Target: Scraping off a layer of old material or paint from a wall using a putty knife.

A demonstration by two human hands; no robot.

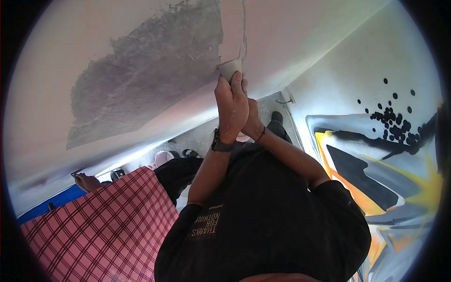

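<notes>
A pale, flat-bladed scraper (pixel 229 69) is pressed against the wall (pixel 277 42), its wide edge at the lower end of a narrow pinkish strip. This strip lies between a large rough grey patch (pixel 150 70) and a vertical crack (pixel 244 28). My left hand (pixel 231 109), with a dark watch at the wrist, is closed on the scraper, fingers pointing up along it. Just behind and to the right, my right hand (pixel 253 120) is closed at the same tool, partly hidden by the left. Pale dust specks dot my left hand and forearm.
At the left, another person's hand (pixel 87 182) is near the wall, beside a pink plaid surface (pixel 103 225) and a blue board-like thing (pixel 56 202). A pale bucket (pixel 162 157) and dark sandals (pixel 190 153) are on the floor. A painted side wall (pixel 366 174) stands at the right.
</notes>
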